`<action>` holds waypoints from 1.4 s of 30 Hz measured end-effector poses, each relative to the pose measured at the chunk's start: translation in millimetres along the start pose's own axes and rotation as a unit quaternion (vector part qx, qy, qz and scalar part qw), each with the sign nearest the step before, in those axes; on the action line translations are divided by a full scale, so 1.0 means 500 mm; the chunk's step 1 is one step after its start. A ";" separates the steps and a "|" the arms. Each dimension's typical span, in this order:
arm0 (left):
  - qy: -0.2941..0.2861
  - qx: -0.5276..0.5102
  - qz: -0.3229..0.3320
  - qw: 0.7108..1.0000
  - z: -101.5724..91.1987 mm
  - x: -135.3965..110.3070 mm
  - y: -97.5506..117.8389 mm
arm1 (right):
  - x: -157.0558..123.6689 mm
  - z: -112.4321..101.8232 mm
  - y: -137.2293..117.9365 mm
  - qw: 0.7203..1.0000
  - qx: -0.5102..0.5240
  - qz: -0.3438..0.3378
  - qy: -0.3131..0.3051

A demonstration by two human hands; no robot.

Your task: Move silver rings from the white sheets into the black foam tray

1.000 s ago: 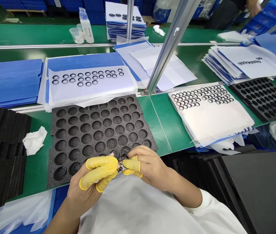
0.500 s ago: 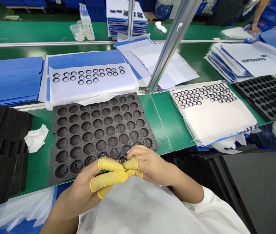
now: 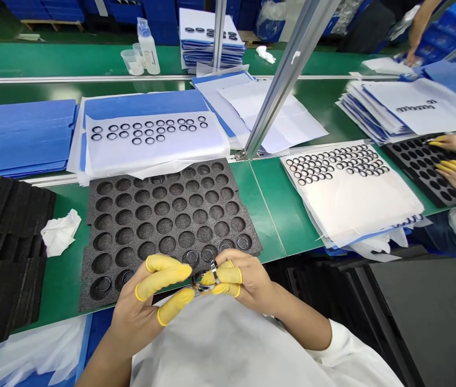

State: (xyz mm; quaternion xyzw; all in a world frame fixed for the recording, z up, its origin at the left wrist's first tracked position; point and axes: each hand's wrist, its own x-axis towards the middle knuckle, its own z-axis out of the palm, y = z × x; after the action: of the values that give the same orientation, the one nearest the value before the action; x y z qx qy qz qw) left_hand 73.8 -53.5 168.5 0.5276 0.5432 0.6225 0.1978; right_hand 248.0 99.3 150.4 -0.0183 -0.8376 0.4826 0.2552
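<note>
Metal rings [image 3: 207, 278] are pinched between the yellow-capped fingers of both hands, just above the near edge of the black foam tray [image 3: 163, 215] on the green table [image 3: 270, 215] — the right hand [image 3: 247, 279] clenches them, while the left hand [image 3: 147, 306] nips them between thumb and forefinger. Seated rings [image 3: 190, 256] fill the tray's nearest pockets.

You work under bright, even overhead light: soft shadows, mild glare on the paper [image 3: 356, 204], a glinting ring [image 3: 214, 267] (edges bow outward).
</note>
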 end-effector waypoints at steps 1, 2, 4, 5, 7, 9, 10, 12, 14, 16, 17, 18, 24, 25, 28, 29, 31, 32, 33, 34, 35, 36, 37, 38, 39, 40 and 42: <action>0.004 0.008 0.012 1.000 0.002 -0.001 -0.004 | 0.000 0.002 -0.001 1.000 0.022 0.010 0.011; 0.001 0.013 0.017 1.000 0.004 -0.001 -0.007 | 0.001 0.004 -0.001 0.999 0.039 0.019 0.017; -0.019 0.011 0.020 1.000 0.010 -0.001 -0.011 | 0.002 0.010 -0.001 0.997 0.068 0.021 0.025; -0.028 0.006 0.022 0.999 0.014 -0.002 -0.011 | 0.003 0.013 0.000 0.996 0.080 0.020 0.029; -0.029 -0.005 0.026 0.999 0.021 -0.002 -0.008 | 0.005 0.018 0.000 0.994 0.103 0.018 0.042; -0.013 -0.003 0.021 1.000 0.028 -0.002 -0.004 | 0.009 0.022 -0.002 0.990 0.120 0.021 0.070; -0.004 0.003 0.019 1.000 0.030 -0.002 -0.002 | 0.011 0.024 -0.004 0.988 0.126 0.026 0.089; 0.010 0.022 0.015 1.000 0.034 0.000 0.000 | 0.017 0.025 -0.013 0.980 0.138 0.046 0.134; 0.026 0.038 0.010 0.999 0.037 0.003 0.001 | 0.021 0.026 -0.024 0.972 0.151 0.079 0.164; 0.038 0.041 -0.007 0.998 0.038 0.004 -0.001 | 0.023 0.026 -0.035 0.963 0.172 0.119 0.168; 0.042 0.039 -0.024 0.998 0.038 0.003 -0.003 | 0.024 0.026 -0.039 0.959 0.189 0.141 0.160; 0.044 0.037 -0.046 0.997 0.038 0.001 -0.006 | 0.023 0.026 -0.043 0.950 0.215 0.169 0.148; 0.067 -0.019 -0.186 0.980 0.041 -0.011 -0.026 | 0.023 0.031 -0.045 0.843 0.397 0.345 0.118; 0.081 -0.040 -0.201 0.975 0.042 -0.010 -0.028 | 0.024 0.032 -0.044 0.830 0.408 0.360 0.124; 0.142 -0.138 -0.248 0.948 0.045 -0.004 -0.035 | 0.029 0.034 -0.040 0.793 0.436 0.396 0.159; 0.161 -0.179 -0.270 0.932 0.045 0.000 -0.036 | 0.031 0.035 -0.038 0.779 0.446 0.406 0.172; 0.186 -0.256 -0.326 0.891 0.046 0.006 -0.036 | 0.033 0.037 -0.036 0.752 0.465 0.425 0.193; 0.191 -0.286 -0.360 0.867 0.046 0.008 -0.035 | 0.033 0.038 -0.034 0.741 0.475 0.432 0.198; 0.193 -0.310 -0.395 0.843 0.047 0.011 -0.034 | 0.033 0.039 -0.033 0.732 0.483 0.436 0.201; 0.193 -0.328 -0.425 0.821 0.049 0.012 -0.032 | 0.033 0.039 -0.032 0.726 0.490 0.438 0.202; 0.192 -0.340 -0.449 0.803 0.051 0.014 -0.029 | 0.033 0.040 -0.032 0.722 0.495 0.439 0.202; 0.190 -0.348 -0.466 0.791 0.053 0.015 -0.026 | 0.033 0.041 -0.031 0.720 0.499 0.438 0.201; 0.187 -0.352 -0.477 0.783 0.055 0.015 -0.023 | 0.033 0.042 -0.030 0.719 0.502 0.436 0.200; 0.183 -0.355 -0.483 0.779 0.057 0.015 -0.020 | 0.033 0.042 -0.030 0.719 0.504 0.434 0.199; 0.181 -0.356 -0.486 0.777 0.058 0.016 -0.017 | 0.033 0.042 -0.029 0.719 0.506 0.432 0.198; 0.180 -0.358 -0.491 0.773 0.059 0.016 -0.014 | 0.032 0.042 -0.028 0.720 0.508 0.430 0.198; 0.178 -0.362 -0.501 0.766 0.057 0.017 -0.010 | 0.031 0.042 -0.028 0.721 0.509 0.427 0.199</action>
State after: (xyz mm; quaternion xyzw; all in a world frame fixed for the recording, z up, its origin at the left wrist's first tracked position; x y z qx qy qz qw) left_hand 94.0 -31.6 163.6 -0.0508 0.4902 0.6681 0.5575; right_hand 227.9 79.3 159.6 -0.3368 -0.2997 0.8793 0.1538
